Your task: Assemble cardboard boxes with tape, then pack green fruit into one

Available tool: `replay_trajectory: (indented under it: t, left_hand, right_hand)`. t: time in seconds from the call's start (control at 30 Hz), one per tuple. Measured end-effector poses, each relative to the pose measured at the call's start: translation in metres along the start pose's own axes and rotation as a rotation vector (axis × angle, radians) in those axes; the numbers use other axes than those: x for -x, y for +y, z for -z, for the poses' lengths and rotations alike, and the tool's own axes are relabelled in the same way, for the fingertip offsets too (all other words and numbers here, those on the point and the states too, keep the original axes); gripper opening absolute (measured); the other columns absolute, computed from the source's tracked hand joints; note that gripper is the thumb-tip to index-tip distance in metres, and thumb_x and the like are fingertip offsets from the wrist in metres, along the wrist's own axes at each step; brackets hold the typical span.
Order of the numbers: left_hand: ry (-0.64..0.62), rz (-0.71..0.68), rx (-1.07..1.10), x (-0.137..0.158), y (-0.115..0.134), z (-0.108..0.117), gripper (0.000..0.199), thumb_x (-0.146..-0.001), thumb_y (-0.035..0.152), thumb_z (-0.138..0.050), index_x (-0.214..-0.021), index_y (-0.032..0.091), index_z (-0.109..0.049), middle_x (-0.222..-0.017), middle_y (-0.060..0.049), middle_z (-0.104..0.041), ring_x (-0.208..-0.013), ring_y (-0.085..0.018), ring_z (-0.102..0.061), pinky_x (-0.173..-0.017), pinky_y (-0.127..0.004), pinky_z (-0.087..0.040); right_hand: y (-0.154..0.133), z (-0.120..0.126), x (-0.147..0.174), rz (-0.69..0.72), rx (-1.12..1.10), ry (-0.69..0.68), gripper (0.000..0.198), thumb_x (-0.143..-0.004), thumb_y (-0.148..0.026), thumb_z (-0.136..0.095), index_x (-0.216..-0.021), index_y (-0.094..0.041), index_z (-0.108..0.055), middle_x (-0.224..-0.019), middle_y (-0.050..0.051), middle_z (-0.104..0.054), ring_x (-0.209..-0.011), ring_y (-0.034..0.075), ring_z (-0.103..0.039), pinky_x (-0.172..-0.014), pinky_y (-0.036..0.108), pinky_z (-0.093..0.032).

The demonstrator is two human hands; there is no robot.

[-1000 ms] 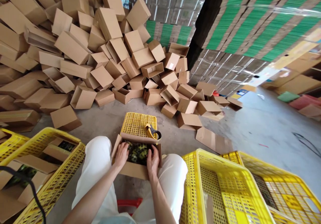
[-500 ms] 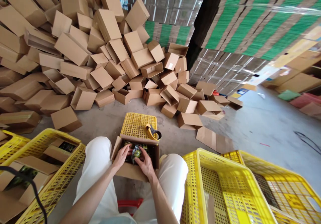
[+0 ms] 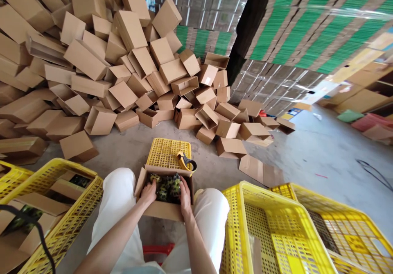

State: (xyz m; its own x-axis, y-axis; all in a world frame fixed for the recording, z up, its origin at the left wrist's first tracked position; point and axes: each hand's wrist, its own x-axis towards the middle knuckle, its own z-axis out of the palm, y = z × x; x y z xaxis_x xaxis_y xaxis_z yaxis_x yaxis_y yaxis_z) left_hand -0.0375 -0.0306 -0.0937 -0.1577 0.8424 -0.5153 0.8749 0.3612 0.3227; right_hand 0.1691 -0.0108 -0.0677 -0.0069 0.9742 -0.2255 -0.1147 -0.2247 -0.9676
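An open cardboard box (image 3: 164, 211) sits between my knees with several dark green, round fruits (image 3: 166, 188) in it, some in shiny clear wrapping. My left hand (image 3: 148, 193) reaches over the box's left part. Its index finger is stretched against a fruit and the other fingers are partly bent, with nothing visible in its grip. My right hand (image 3: 185, 195) lies along the right inner side, fingers stretched, touching the wrapped fruit (image 3: 176, 185) at that end.
Behind the box, a tape dispenser (image 3: 186, 161) rests on an upturned yellow crate (image 3: 167, 151). Yellow crates stand at left (image 3: 76, 208) and right (image 3: 245, 225); the left one holds filled boxes. Empty cardboard boxes (image 3: 129, 57) pile up ahead.
The wrapped fruit held between both hands is down in the box at the right. My hands have moved apart, the left to the left side, the right to the right wall.
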Motion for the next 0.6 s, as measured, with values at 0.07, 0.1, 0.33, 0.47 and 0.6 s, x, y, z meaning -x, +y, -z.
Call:
replay_trajectory:
  t: [0.07,0.1,0.33,0.47,0.6]
  left_hand:
    - [0.020,-0.032,-0.016,0.005,-0.005,0.003,0.077,-0.086,0.000,-0.053,-0.160,0.014,-0.036,-0.133,-0.025,-0.070,-0.124,-0.034,-0.070,-0.106,-0.043,-0.050]
    - [0.031,-0.050,-0.020,0.008,-0.008,0.004,0.073,-0.088,0.000,-0.050,-0.158,0.015,-0.040,-0.130,-0.023,-0.072,-0.123,-0.032,-0.071,-0.106,-0.042,-0.050]
    - [0.047,-0.115,-0.017,0.013,-0.016,0.003,0.027,-0.092,0.012,-0.060,-0.117,0.016,-0.070,-0.129,-0.019,-0.070,-0.122,-0.032,-0.070,-0.104,-0.039,-0.052]
    - [0.047,-0.107,0.009,0.010,-0.017,0.003,0.022,-0.091,0.006,-0.056,-0.100,0.016,-0.073,-0.122,-0.019,-0.071,-0.113,-0.030,-0.073,-0.101,-0.038,-0.053]
    - [0.061,-0.137,0.073,0.010,-0.021,0.004,0.029,-0.086,0.001,-0.058,-0.106,0.017,-0.073,-0.127,-0.017,-0.070,-0.117,-0.029,-0.072,-0.103,-0.036,-0.052]
  right_hand:
    - [0.002,-0.001,-0.001,0.068,0.034,0.015,0.065,-0.088,-0.070,-0.068,-0.134,-0.025,-0.075,-0.147,0.007,-0.069,-0.143,0.034,-0.056,-0.124,0.050,-0.041]
    - [0.003,-0.001,-0.002,0.081,0.038,0.009,0.066,-0.089,-0.072,-0.067,-0.134,-0.025,-0.075,-0.145,0.007,-0.070,-0.142,0.034,-0.058,-0.123,0.051,-0.043]
    - [0.009,-0.002,-0.003,0.099,0.089,-0.017,0.065,-0.086,-0.071,-0.072,-0.130,-0.024,-0.078,-0.136,0.010,-0.075,-0.128,0.036,-0.067,-0.107,0.051,-0.056]
    - [0.009,-0.002,-0.002,0.143,0.159,0.000,0.065,-0.088,-0.071,-0.069,-0.130,-0.022,-0.077,-0.139,0.012,-0.073,-0.133,0.036,-0.064,-0.115,0.052,-0.050]
    - [0.008,-0.002,0.000,0.222,0.211,0.027,0.064,-0.089,-0.072,-0.068,-0.124,-0.020,-0.079,-0.140,0.014,-0.072,-0.135,0.035,-0.062,-0.122,0.052,-0.044]
